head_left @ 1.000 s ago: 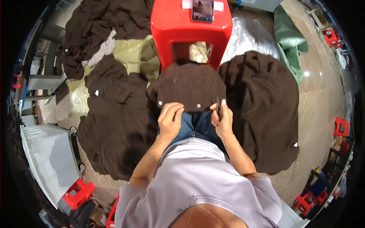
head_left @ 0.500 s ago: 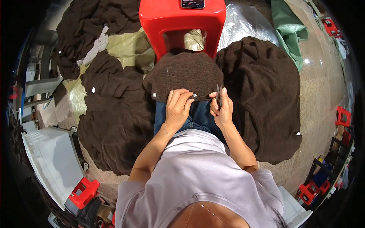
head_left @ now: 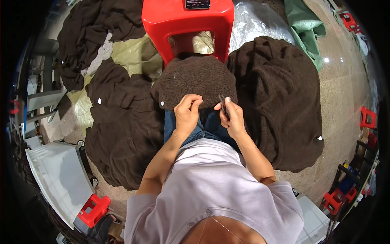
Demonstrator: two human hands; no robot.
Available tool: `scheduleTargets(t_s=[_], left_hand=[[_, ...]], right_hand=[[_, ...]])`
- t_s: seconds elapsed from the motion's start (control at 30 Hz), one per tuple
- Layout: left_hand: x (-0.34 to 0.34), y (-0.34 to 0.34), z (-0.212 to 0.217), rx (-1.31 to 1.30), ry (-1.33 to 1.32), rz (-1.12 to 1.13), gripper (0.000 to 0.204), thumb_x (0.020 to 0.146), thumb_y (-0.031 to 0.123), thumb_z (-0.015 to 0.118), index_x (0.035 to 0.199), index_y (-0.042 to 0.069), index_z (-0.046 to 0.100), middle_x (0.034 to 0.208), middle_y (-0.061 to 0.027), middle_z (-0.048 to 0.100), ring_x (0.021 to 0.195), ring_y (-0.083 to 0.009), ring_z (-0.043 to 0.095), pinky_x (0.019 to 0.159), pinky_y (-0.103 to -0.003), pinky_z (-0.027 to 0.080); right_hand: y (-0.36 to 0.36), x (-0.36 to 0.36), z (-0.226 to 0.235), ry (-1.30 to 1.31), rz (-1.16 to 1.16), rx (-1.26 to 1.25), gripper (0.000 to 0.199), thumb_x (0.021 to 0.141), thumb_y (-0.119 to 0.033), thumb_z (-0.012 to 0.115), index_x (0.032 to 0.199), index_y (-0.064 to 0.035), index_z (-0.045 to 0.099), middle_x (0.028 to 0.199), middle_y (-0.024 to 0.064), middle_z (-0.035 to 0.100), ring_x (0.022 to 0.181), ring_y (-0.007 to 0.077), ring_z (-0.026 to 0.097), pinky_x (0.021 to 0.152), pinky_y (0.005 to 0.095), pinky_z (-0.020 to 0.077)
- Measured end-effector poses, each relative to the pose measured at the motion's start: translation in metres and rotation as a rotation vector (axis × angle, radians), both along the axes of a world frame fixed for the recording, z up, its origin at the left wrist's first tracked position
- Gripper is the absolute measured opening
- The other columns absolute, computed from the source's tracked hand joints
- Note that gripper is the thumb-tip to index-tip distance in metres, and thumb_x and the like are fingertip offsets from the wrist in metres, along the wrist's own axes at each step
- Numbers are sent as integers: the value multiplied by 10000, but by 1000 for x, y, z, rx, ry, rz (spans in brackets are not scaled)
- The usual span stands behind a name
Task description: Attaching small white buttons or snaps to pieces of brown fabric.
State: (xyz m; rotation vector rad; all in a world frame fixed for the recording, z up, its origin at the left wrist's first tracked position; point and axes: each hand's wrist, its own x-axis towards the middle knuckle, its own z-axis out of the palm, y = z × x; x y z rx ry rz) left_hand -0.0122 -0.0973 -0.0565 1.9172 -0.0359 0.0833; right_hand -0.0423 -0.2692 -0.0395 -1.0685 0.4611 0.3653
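Note:
A dark brown knit garment lies over my lap, its near edge above my jeans. One shiny round button shows at its left corner. My left hand is closed at that near edge, thumb and forefinger pinched together; whatever sits between the fingertips is hidden. Just to the right, my right hand grips small dark thread snips, their tips pointing up and slightly left over the knit.
Heaps of brown knitwear lie on the left and right. A red stool stands ahead with a phone on it. Plastic sheeting covers floor behind. A white cart is at left.
My right hand has come a little left, and the snips now tilt left instead of standing upright with parted blades. The second shiny button by my left fingertips no longer shows.

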Motion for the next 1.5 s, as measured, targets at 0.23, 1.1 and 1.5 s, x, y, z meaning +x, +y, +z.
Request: scheduleTargets(t_s=[0.23, 1.1, 1.5], left_hand=[[-6, 5, -5, -338, 241, -26, 66, 977, 53, 542, 976, -12, 556, 1049, -167, 670, 808, -157, 679, 655, -237, 549], [-11, 10, 5, -378, 263, -40, 75, 980, 40, 534, 947, -19, 567, 1055, -138, 663, 823, -114, 631, 715, -233, 534], [3, -54, 18, 290, -405, -257, 223, 680, 117, 816, 805, 35, 651, 874, -99, 593, 796, -275, 596, 696, -364, 490]], right_hand=[[15, -1, 0, 115, 207, -72, 445, 980, -424, 526, 735, -64, 618, 487, -85, 339, 403, 22, 238, 379, 231, 149], [17, -4, 0, 48, 265, -322, 474, 976, -415, 538, 683, -52, 620, 478, -92, 331, 406, 14, 229, 378, 229, 144], [-21, -36, -6, 151, -303, 21, 500, 994, -484, 480, 750, -63, 593, 474, -60, 340, 380, 39, 227, 363, 225, 162]])
